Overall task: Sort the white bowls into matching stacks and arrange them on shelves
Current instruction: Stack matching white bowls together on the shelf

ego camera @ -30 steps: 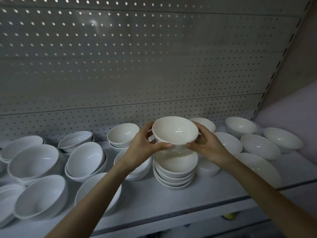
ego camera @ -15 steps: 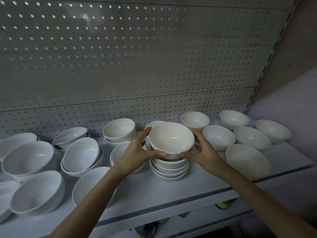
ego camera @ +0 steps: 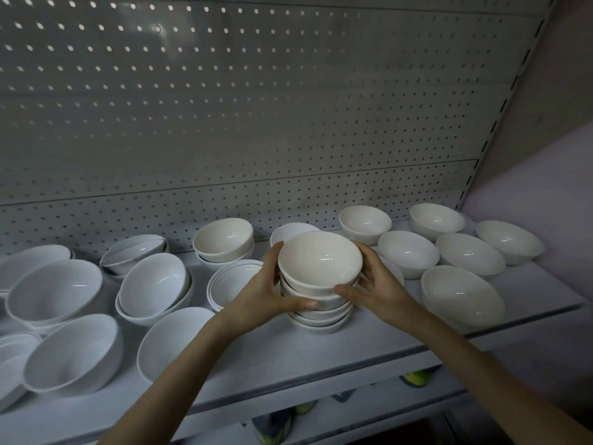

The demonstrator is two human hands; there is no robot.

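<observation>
A small cream-white bowl (ego camera: 319,260) sits on top of a stack of several matching bowls (ego camera: 321,317) in the middle of the white shelf (ego camera: 288,358). My left hand (ego camera: 263,293) grips the stack from the left, thumb curled under the upper bowls. My right hand (ego camera: 373,284) holds the same stack from the right, fingers wrapped round its side. Larger white bowls (ego camera: 154,281) lie to the left, some nested in twos. Single shallow bowls (ego camera: 462,295) are spread on the right.
A perforated metal back panel (ego camera: 256,107) rises behind the shelf, and a wall (ego camera: 545,187) closes the right side. A stack of two small bowls (ego camera: 223,240) stands at the back. Below the shelf edge, shoes (ego camera: 272,425) show on the floor.
The top bowl has come down onto the stack and now rests on it. Both hands have slid lower, from the bowl to the stack's sides.
</observation>
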